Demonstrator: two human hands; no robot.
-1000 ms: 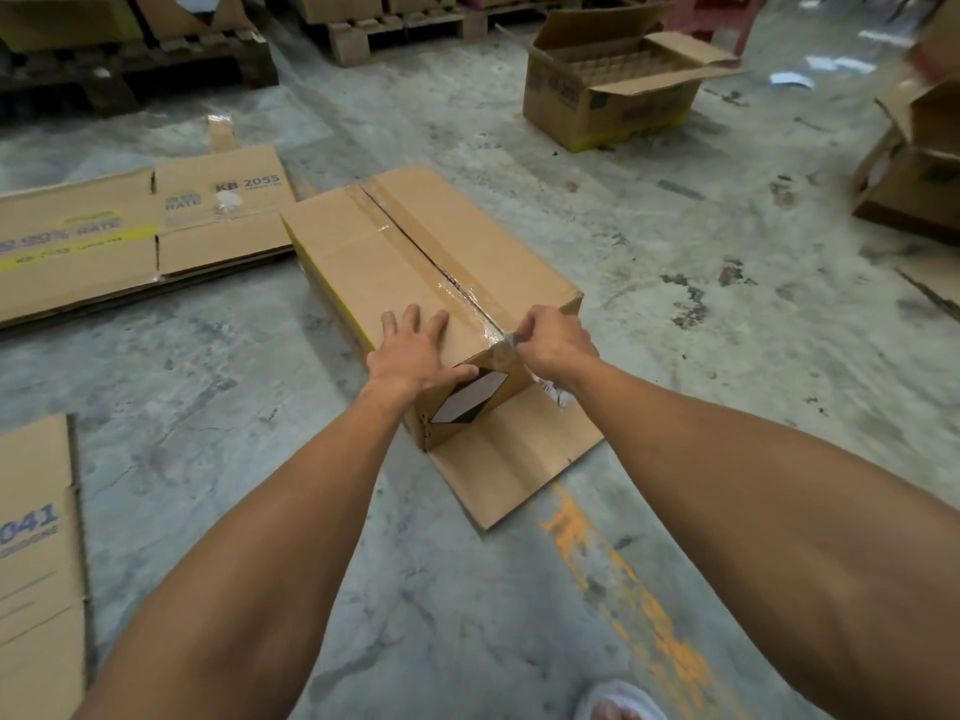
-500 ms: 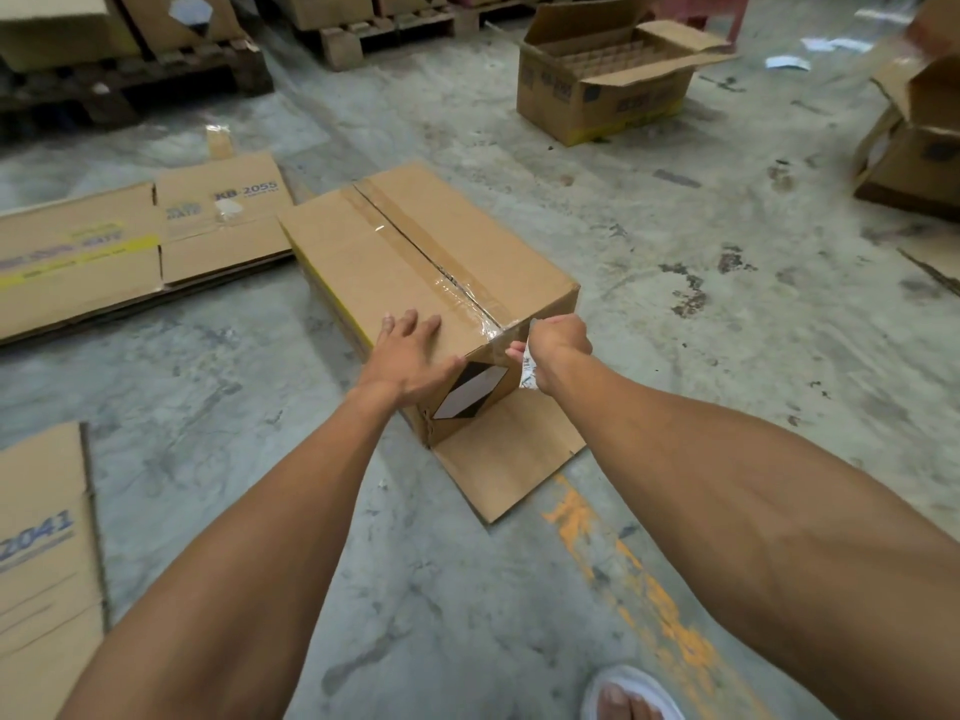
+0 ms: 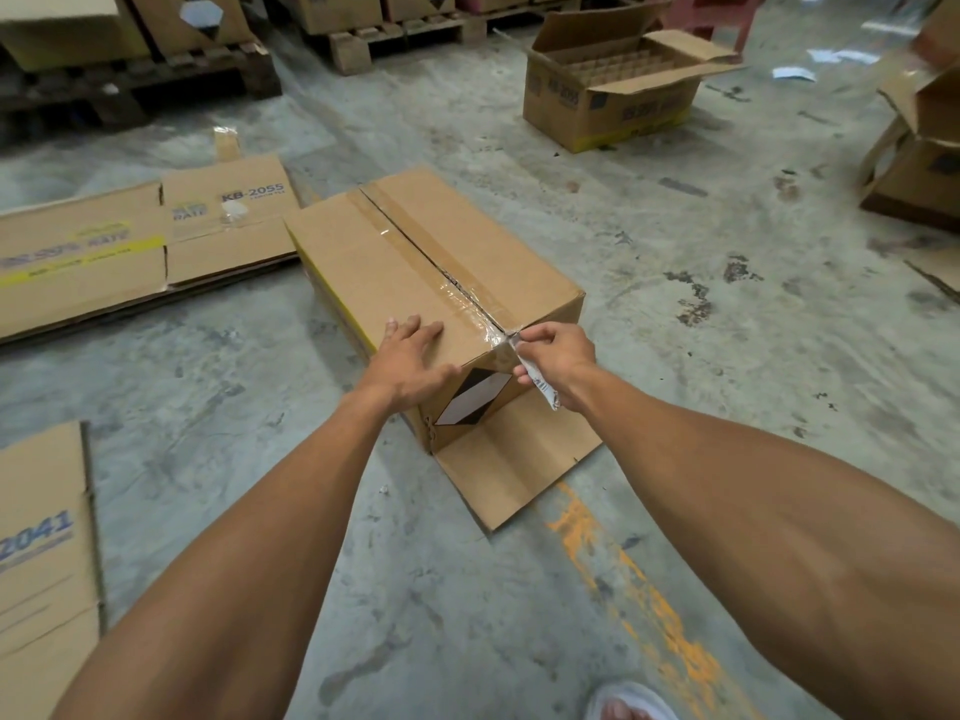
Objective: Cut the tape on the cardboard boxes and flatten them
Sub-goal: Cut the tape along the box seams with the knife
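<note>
Found the box [image 3: 374,262] on the concrete floor [image 3: 727,356] straight ahead, long side running away, top seam closed under a strip of clear tape [image 3: 410,236]. Pressed the left hand [image 3: 413,356] flat on the top near the front edge, fingers spread wide and holding nothing, most likely to pin the box against sliding or lifting under the pull of the cut. Closed the right hand [image 3: 561,356] in a tight fist around a small whitish cutter [image 3: 540,389], tip set at the front corner of the seam, right at the wrinkled end of the tape; could not make out the blade itself. Judged this grip and angle as the start of a slice along the seam, away from the body, with the tape on the top mostly uncut. Noted the near end already opened, one flap [image 3: 519,459] lying out on the floor below a black-and-white diamond label [image 3: 470,402]; could not see inside the box from here, so could not tell full from empty. Saw an open box [image 3: 608,111] well apart at the back, flaps up, holding only a cardboard divider grid [image 3: 608,70] with no goods visible in the cells. Saw flattened cartons [image 3: 104,252] stacked just left of the taped box, and another flat sheet [image 3: 41,537] near the lower left.
</note>
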